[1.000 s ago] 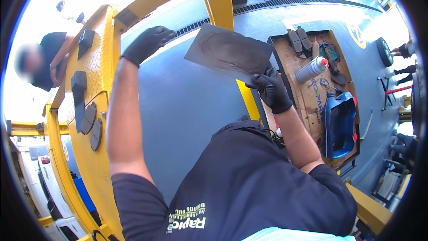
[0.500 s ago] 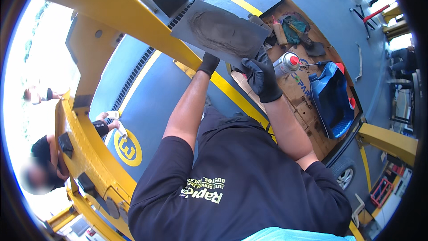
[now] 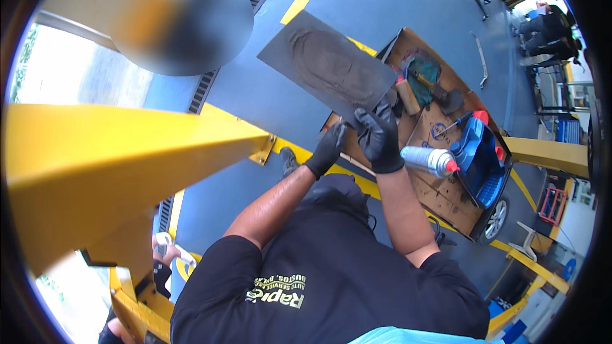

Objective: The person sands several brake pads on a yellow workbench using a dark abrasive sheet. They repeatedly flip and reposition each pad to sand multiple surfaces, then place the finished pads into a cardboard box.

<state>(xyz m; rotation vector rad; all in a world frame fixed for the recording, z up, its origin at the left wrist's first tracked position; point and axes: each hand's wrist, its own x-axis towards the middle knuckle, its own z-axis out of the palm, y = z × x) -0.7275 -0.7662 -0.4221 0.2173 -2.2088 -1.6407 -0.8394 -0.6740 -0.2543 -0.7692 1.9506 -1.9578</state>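
A flat grey rectangular sheet (image 3: 325, 64) with dark brown swirled smears on its face slants up and away in front of me. My right hand (image 3: 380, 140), in a black glove, grips its near corner with thumb and fingers. Beside that corner is my left hand (image 3: 326, 150), also black-gloved, its fingers drawn together; whether they pinch anything is hidden. A spray can (image 3: 428, 160) with a red nozzle shows tilted just right of my right wrist; what supports it I cannot tell.
A cardboard-lined tray (image 3: 440, 200) holds a blue cut-open jug (image 3: 481, 165), a tan bottle (image 3: 408, 95) and a green rag (image 3: 421, 79). A thick yellow lift arm (image 3: 127, 159) crosses the left side. A car wheel (image 3: 496, 220) stands at the right.
My left hand has slid from under the sheet toward its near corner, close to my right hand. The view has shifted, and the spray can now shows lower, beside my right wrist.
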